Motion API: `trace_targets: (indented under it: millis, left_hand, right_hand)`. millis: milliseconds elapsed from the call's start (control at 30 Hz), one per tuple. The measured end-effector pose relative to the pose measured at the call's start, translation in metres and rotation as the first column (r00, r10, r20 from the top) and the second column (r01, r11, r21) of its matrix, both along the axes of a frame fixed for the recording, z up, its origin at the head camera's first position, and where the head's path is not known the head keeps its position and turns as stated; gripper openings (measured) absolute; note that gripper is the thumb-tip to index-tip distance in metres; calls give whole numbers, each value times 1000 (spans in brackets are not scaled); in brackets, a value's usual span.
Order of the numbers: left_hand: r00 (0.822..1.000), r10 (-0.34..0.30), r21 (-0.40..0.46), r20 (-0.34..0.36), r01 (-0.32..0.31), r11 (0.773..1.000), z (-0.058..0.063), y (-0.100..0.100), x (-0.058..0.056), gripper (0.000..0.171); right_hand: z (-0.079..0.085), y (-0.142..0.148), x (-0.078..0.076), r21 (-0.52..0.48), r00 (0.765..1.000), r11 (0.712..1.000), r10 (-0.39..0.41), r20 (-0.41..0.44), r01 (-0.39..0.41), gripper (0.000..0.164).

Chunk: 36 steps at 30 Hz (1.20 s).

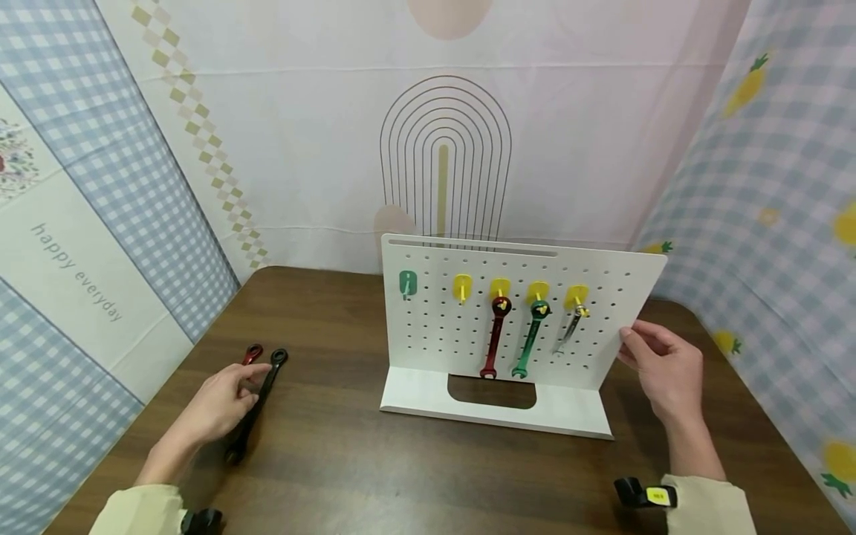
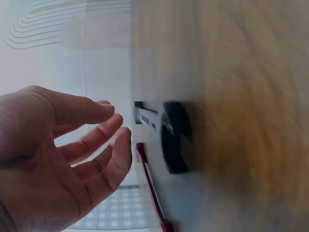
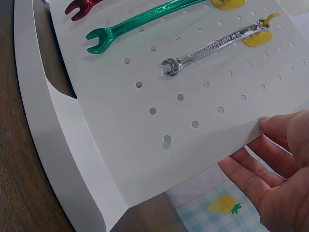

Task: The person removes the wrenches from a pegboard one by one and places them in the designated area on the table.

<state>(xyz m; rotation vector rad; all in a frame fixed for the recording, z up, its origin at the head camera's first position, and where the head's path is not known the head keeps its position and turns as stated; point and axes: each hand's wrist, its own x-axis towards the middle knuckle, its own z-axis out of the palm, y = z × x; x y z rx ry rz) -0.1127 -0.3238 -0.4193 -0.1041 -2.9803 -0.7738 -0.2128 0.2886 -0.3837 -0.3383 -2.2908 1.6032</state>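
My left hand [image 1: 221,401] hovers over a black wrench [image 1: 247,429] at the left of the table; its fingers are loosely bent and hold nothing. Beyond the fingers pokes the ring end of a red wrench [image 1: 253,351], mostly hidden by the hand in the head view. The left wrist view shows a gap between the fingertips and both tools. With thumb and fingers, my right hand [image 1: 671,368] grips the right edge of a white pegboard stand [image 1: 602,349]. A dark red wrench [image 1: 495,338], a green wrench [image 1: 529,338] and a small silver wrench [image 1: 570,328] hang on it.
A yellow hook [image 1: 462,288] and a green hook [image 1: 408,284] on the board's left side hold nothing. The stand's white base [image 1: 417,390] has a cut-out at its middle. Patterned cloths hang behind and beside the wooden table [image 1: 334,461].
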Motion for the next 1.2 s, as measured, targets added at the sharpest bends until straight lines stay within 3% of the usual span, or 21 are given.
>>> trace_targets:
  millis: [200, 367, 633, 833, 1033, 1200]
  left_hand:
    - [999, 21, 103, -28, -18, 995, 8, 11, -1, 42]
    - [999, 9, 231, -40, 0, 973, 12, 26, -1, 42]
    - [995, -62, 389, -84, 90, 917, 17, 58, -10, 47]
    - [989, -123, 490, -81, 147, 859, 17, 83, -18, 48]
    - [979, -189, 556, -73, 197, 808, 13, 105, -26, 48]
    - [971, -229, 594, -72, 226, 772, 18, 125, -34, 49]
  right_hand:
    - [0, 0, 0, 4, 1000, 1000, 1, 7, -1, 44]
    - [0, -1, 0, 10, 1000, 1000, 0, 11, 0, 45]
    - [0, 0, 0, -1, 1000, 1000, 3, -10, -3, 41]
    - [0, -1, 0, -8, 1000, 1000, 4, -12, -4, 41]
    - [1, -2, 0, 0, 1000, 1000, 2, 2, -2, 43]
    - [1, -1, 1, -3, 1000, 1000, 2, -1, -2, 43]
